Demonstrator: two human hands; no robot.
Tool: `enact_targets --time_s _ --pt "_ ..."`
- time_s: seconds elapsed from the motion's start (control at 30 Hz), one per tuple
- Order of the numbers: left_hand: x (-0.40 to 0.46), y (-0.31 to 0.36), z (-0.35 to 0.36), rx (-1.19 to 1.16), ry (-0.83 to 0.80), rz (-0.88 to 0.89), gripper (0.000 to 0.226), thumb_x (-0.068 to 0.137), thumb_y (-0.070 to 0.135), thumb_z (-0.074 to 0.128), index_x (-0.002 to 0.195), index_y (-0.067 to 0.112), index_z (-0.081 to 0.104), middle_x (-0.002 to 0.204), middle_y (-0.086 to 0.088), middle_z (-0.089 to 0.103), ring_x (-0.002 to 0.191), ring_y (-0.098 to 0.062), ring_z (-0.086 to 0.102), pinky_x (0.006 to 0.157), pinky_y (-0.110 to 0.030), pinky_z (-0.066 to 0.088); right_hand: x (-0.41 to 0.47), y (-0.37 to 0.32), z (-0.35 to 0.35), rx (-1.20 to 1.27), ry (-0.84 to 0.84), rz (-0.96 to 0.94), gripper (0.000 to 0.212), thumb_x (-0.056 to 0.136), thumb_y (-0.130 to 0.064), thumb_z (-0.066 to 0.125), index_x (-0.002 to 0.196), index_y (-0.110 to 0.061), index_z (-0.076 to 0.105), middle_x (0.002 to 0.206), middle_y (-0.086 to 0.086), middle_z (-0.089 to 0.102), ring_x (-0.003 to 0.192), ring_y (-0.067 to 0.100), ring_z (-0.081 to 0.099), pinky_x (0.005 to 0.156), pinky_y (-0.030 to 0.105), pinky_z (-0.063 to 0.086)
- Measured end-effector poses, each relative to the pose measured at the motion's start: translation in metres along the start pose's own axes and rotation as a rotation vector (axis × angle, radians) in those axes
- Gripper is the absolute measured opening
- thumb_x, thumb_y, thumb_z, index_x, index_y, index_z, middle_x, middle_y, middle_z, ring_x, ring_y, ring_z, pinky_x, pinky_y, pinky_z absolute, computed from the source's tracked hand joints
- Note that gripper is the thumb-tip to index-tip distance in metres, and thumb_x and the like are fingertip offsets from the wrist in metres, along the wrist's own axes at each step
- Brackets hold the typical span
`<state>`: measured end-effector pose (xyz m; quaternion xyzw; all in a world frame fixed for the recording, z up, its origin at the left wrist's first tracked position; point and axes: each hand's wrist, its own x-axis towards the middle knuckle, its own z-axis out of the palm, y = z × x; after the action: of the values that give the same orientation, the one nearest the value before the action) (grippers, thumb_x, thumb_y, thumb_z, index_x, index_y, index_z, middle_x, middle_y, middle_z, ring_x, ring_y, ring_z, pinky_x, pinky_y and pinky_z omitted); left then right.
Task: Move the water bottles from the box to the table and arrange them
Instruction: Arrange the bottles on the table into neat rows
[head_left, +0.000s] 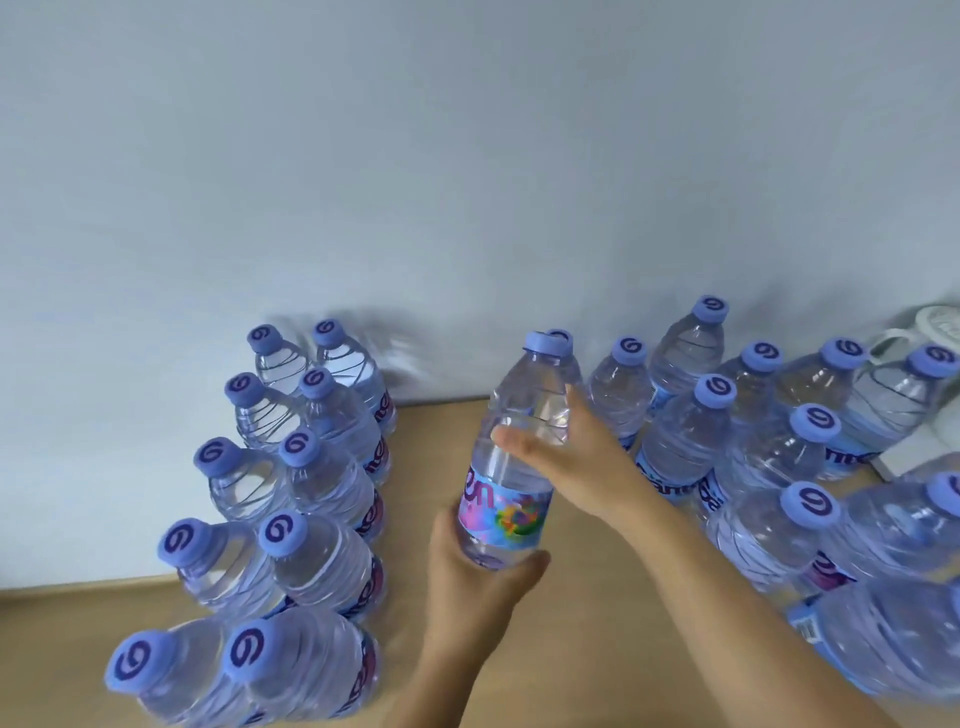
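Left hand (478, 577) cups base of clear plastic water bottle with blue cap (511, 467), right hand (566, 447) wraps shoulder, above tan wooden table (571, 597). Double bottle row (291, 493) at nine o'clock, cluster (769, 441) at two. Placing step; next, set upright in gap.

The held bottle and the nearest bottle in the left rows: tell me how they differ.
The held bottle is gripped by both hands, left low, right high; the nearest left-row bottle stands untouched on the table. The held one stands alone; the other is packed in rows. Both have blue caps and clear water.
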<state>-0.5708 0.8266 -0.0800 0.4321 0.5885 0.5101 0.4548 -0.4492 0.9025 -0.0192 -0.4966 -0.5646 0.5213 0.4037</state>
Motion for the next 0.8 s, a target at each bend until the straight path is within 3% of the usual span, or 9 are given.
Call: enact_targets --time_s 0.07,0.13,0.2,0.27,0.3,0.43,0.5,0.63,0.8 --pt "-0.006 0.004 0.001 0.081 0.085 0.075 0.063 0.043 0.019 0.082 0.096 0.035 0.053 0.089 0.004 0.064 0.078 -0.01 0.065 0.063 -0.023 0.054 0.003 -0.006 0.006 -0.055 0.157 -0.027 0.061 0.053 -0.058 0.072 0.104 -0.029 0.056 0.093 -0.015 0.068 0.088 -0.003 0.063 0.078 0.024 0.047" --pt "-0.006 0.005 -0.007 -0.021 0.039 0.051 0.07 0.041 0.022 0.082 0.104 0.034 0.052 0.093 0.007 0.066 0.08 -0.013 0.067 0.063 -0.024 0.054 0.006 -0.011 0.006 0.038 0.117 -0.072 0.048 0.057 -0.043 0.072 0.099 -0.024 0.059 0.085 -0.013 0.069 0.082 0.0 0.064 0.074 0.022 0.046" --pt "-0.003 0.01 -0.018 -0.216 -0.218 -0.072 0.071 0.044 0.023 0.082 0.108 0.013 0.054 0.088 0.001 0.069 0.074 -0.018 0.066 0.062 -0.022 0.051 0.006 -0.015 0.003 0.165 -0.088 -0.102 0.049 0.057 -0.033 0.07 0.1 -0.016 0.058 0.084 -0.002 0.067 0.082 0.011 0.064 0.076 0.028 0.049" --pt "-0.003 0.018 -0.022 -0.258 -0.522 -0.143 0.055 0.05 0.022 0.081 0.096 0.002 0.06 0.077 -0.01 0.065 0.068 -0.021 0.058 0.06 -0.025 0.047 0.005 -0.015 0.001 0.316 -0.272 -0.098 0.051 0.058 -0.03 0.067 0.105 -0.013 0.057 0.088 0.004 0.066 0.085 0.018 0.063 0.077 0.031 0.051" --pt "-0.004 0.019 -0.021 -0.229 -0.532 -0.138 0.046 0.049 0.02 0.082 0.088 0.003 0.064 0.075 -0.01 0.064 0.067 -0.019 0.056 0.06 -0.026 0.048 0.005 -0.014 0.001 0.348 -0.312 -0.063 0.054 0.058 -0.031 0.067 0.108 -0.013 0.056 0.09 0.003 0.067 0.087 0.018 0.064 0.078 0.032 0.051" --pt "-0.011 0.014 -0.001 -0.066 -0.057 -0.075 0.053 0.04 0.012 0.084 0.088 0.008 0.06 0.068 0.001 0.068 0.057 -0.005 0.059 0.053 -0.018 0.049 0.01 -0.014 0.006 0.012 -0.202 0.038 0.074 0.052 -0.059 0.072 0.114 -0.026 0.05 0.1 -0.011 0.068 0.096 0.008 0.064 0.091 0.037 0.05" --pt "-0.013 0.013 0.002 -0.018 0.08 -0.069 0.06 0.038 0.019 0.084 0.09 0.012 0.056 0.07 0.002 0.067 0.056 -0.001 0.06 0.052 -0.015 0.048 0.012 -0.014 0.005 -0.123 -0.082 0.011 0.068 0.049 -0.065 0.073 0.105 -0.031 0.053 0.099 -0.012 0.068 0.094 0.005 0.065 0.088 0.039 0.052" --pt "-0.006 0.01 -0.006 -0.08 -0.022 -0.093 0.071 0.035 0.028 0.085 0.096 0.008 0.057 0.079 -0.004 0.07 0.066 -0.008 0.065 0.06 -0.022 0.054 0.017 -0.011 0.006 -0.055 -0.069 -0.053 0.051 0.051 -0.055 0.076 0.094 -0.034 0.058 0.091 -0.016 0.07 0.085 0.002 0.067 0.08 0.034 0.055" --pt "0.006 0.0 -0.01 -0.113 0.042 -0.116 0.054 0.045 0.01 0.084 0.093 0.006 0.06 0.078 -0.008 0.071 0.064 -0.01 0.065 0.059 -0.02 0.053 0.034 -0.008 0.012 -0.111 -0.133 0.033 0.065 0.048 -0.055 0.075 0.1 -0.02 0.057 0.094 -0.003 0.07 0.09 0.013 0.068 0.085 0.046 0.054"
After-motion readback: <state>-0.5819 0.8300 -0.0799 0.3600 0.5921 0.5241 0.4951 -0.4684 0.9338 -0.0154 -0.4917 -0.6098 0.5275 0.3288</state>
